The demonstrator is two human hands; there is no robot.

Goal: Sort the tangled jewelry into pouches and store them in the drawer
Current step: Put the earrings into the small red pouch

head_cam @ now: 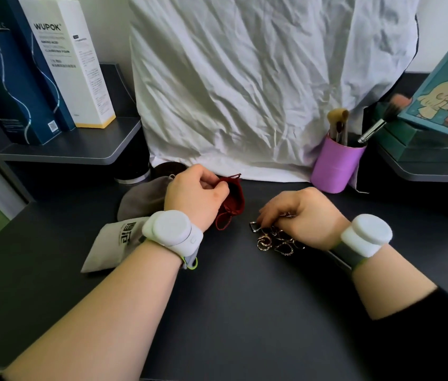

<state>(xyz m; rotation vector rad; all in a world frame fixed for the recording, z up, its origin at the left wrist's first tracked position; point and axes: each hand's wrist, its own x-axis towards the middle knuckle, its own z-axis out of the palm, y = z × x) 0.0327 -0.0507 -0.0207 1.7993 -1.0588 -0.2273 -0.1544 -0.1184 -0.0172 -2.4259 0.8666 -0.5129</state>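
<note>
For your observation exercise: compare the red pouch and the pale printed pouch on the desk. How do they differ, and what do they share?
The red pouch is dark red and plain; the pale pouch is off-white with dark printed characters. The left hand pinches the red pouch at its top, while the pale pouch lies flat, partly under the left wrist. The red pouch looks crumpled; the pale one looks smooth. Both are small cloth pouches on the dark desk.

dark matt smooth desktop (231, 298) | crumpled white cloth sheet (245, 92), creased, matt | small dark-red fabric pouch (234, 200), soft velvety nap | grey cloth pouch (143, 198), matt | tangled gold and silver metal jewelry (275, 240), shiny | purple brush cup (332, 167), matt, looked plastic
</note>
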